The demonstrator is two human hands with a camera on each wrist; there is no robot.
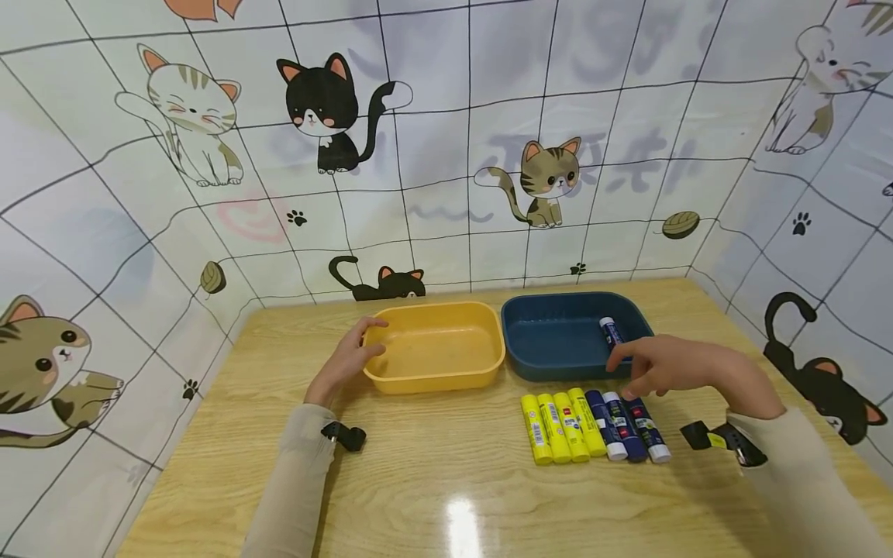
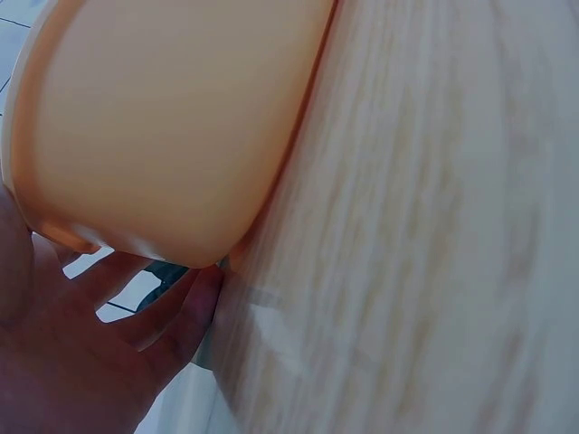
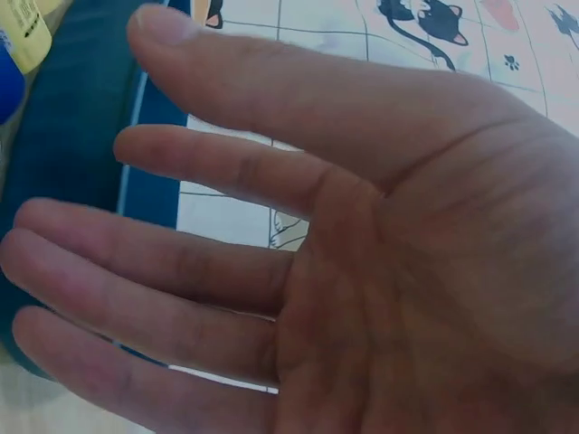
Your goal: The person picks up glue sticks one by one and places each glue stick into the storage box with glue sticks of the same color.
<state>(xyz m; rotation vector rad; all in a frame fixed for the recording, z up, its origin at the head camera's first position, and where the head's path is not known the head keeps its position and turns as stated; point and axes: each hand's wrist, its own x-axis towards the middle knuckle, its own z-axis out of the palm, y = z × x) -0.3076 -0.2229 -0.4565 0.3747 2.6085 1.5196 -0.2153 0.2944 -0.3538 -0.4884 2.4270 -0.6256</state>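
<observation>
My left hand (image 1: 346, 358) holds the left end of a yellow plastic tray (image 1: 434, 383), thumb over the rim. In the left wrist view, fingers (image 2: 163, 316) lie along the outside of the tray wall (image 2: 172, 136). My right hand (image 1: 673, 364) hovers over the front right corner of a dark blue tray (image 1: 558, 367); its palm and extended fingers (image 3: 145, 262) hold nothing. Inside the blue tray lies a blue glue stick (image 1: 610, 332), partly hidden by that hand. Below it is a row of several yellow glue sticks (image 1: 562, 426) and several dark blue glue sticks (image 1: 628, 426).
Both trays stand side by side at the back of a wooden table (image 1: 418, 480). Behind and beside them rises a white cloth wall (image 1: 432, 155) with a grid and printed cats. Light glares off the tabletop near the front.
</observation>
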